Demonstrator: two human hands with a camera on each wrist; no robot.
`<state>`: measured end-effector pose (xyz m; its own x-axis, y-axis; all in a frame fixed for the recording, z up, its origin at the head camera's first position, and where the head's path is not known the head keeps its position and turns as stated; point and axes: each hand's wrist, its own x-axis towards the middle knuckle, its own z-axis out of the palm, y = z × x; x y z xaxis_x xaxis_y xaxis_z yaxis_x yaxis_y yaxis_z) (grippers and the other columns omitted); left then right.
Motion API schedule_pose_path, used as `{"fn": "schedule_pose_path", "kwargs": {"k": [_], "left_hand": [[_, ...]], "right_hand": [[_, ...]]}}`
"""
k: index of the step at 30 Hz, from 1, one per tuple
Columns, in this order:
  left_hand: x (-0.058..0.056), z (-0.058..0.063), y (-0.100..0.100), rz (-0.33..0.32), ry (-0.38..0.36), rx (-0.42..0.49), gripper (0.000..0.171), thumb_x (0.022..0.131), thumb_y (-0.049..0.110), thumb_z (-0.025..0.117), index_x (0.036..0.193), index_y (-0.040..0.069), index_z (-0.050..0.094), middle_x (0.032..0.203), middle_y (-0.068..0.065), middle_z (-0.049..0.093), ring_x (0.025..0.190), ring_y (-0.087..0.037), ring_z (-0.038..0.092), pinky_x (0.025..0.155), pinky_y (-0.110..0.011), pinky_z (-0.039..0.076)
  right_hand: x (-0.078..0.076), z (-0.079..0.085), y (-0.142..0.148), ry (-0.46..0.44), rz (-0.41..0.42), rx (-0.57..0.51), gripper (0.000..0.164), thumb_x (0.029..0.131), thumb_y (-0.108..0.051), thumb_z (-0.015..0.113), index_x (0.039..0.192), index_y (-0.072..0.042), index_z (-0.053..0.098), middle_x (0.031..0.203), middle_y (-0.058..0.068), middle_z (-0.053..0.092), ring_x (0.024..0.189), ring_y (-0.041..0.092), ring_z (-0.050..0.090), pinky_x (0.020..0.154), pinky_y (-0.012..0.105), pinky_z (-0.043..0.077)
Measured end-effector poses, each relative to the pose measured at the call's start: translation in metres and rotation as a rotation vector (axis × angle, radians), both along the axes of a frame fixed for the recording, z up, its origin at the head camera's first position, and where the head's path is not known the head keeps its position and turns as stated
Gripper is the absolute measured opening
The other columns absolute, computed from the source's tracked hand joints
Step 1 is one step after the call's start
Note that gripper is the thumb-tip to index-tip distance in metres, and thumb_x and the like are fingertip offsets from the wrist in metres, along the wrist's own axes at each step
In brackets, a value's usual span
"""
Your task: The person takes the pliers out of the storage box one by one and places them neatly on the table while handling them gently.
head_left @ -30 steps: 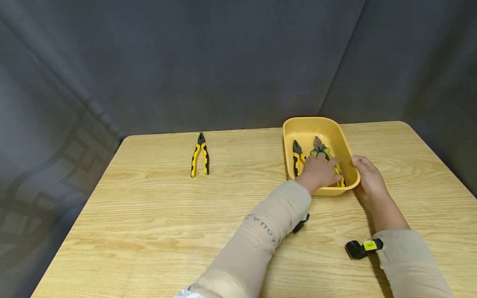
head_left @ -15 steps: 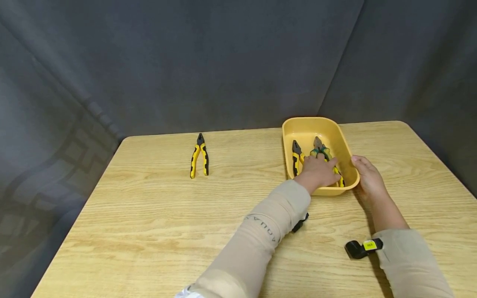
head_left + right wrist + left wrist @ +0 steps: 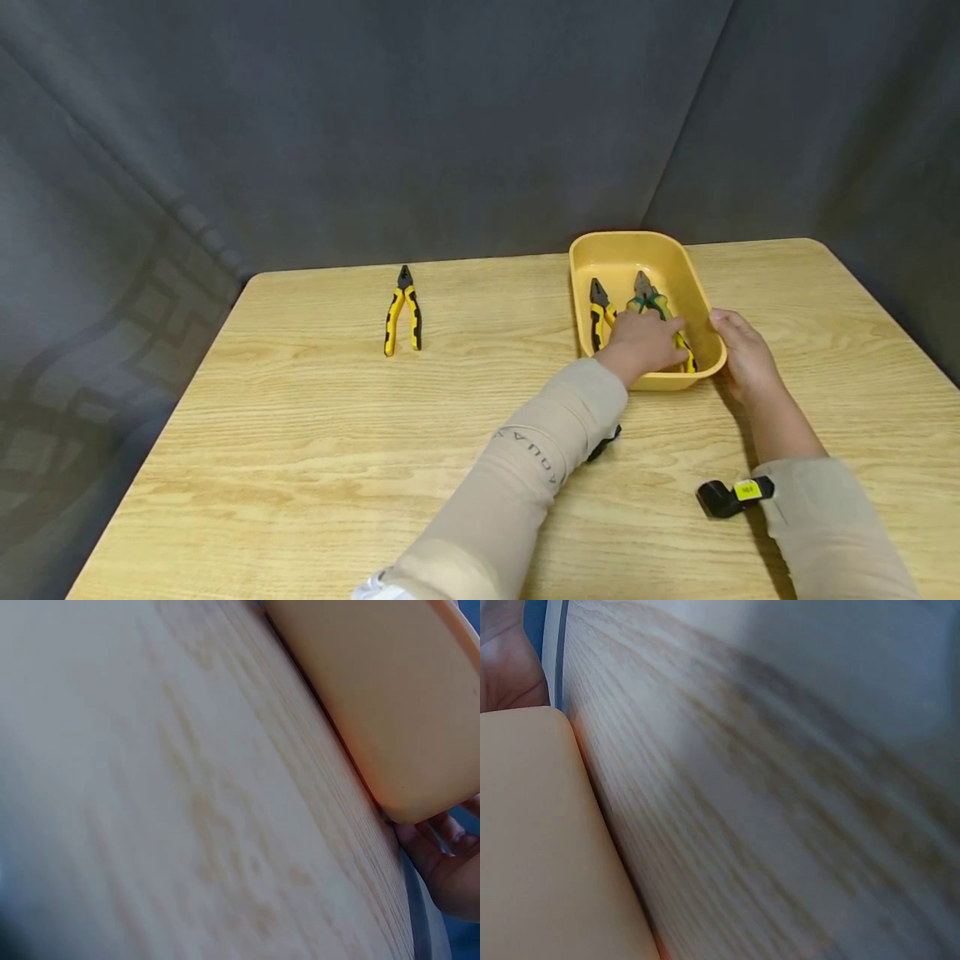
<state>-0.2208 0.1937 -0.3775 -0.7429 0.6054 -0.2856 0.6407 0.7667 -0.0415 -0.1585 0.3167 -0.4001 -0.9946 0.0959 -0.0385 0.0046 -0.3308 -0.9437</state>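
Observation:
A yellow plastic bin (image 3: 632, 240) stands at the table's back right in the head view. Inside lie a pair of yellow-and-black pliers (image 3: 598, 312) on the left and a pair with green-and-yellow handles (image 3: 642, 287) beside it. My left hand (image 3: 641, 340) reaches over the bin's near rim and grips the green-and-yellow pliers, its fingertips hidden. Under its right side another yellow-and-black handle (image 3: 688, 357) shows. My right hand (image 3: 746, 354) holds the bin's right side by the rim. The left wrist view shows a bin wall (image 3: 547, 840); the right wrist view, its outside (image 3: 390, 697).
Another pair of yellow-and-black pliers (image 3: 404, 310) lies on the wooden table (image 3: 337, 442) left of the bin, handles spread. A dark grey curtain (image 3: 450, 133) hangs behind the table's back edge. Black cameras sit at both wrists.
The head view has shifted slightly. Both hands keep their places at the bin, and the pliers lie as before.

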Motion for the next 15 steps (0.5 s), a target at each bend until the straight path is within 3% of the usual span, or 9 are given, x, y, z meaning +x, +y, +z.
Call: {"fn": "schedule_pose_path", "kwargs": {"k": [6, 8, 15], "left_hand": [[-0.0021, 0.0015, -0.001, -0.015, 0.012, 0.017, 0.053, 0.08, 0.062, 0.036, 0.129, 0.047, 0.024, 0.119, 0.016, 0.044, 0.109, -0.005, 0.038, 0.079, -0.032, 0.036], [-0.0017, 0.0019, -0.0024, -0.005, 0.016, 0.057, 0.054, 0.078, 0.063, 0.039, 0.128, 0.047, 0.027, 0.117, 0.018, 0.045, 0.11, -0.006, 0.037, 0.08, -0.033, 0.034], [0.0026, 0.003, -0.0064, 0.058, 0.007, 0.222, 0.044, 0.077, 0.06, 0.044, 0.119, 0.047, 0.041, 0.12, 0.003, 0.039, 0.094, -0.015, 0.045, 0.074, -0.031, 0.037]], "right_hand": [[0.0, 0.0001, 0.001, -0.014, 0.015, -0.003, 0.013, 0.09, -0.024, 0.046, 0.096, -0.014, 0.051, 0.082, -0.002, 0.059, 0.073, 0.009, 0.058, 0.058, 0.022, 0.047], [0.0009, -0.0003, 0.0013, -0.019, 0.023, -0.008, 0.015, 0.089, -0.025, 0.046, 0.098, -0.014, 0.049, 0.083, -0.002, 0.059, 0.073, 0.01, 0.058, 0.059, 0.023, 0.047], [0.0002, -0.0015, 0.0012, -0.008, 0.014, -0.032, 0.015, 0.088, -0.024, 0.049, 0.096, -0.013, 0.052, 0.084, -0.001, 0.059, 0.073, 0.01, 0.058, 0.059, 0.022, 0.047]]}}
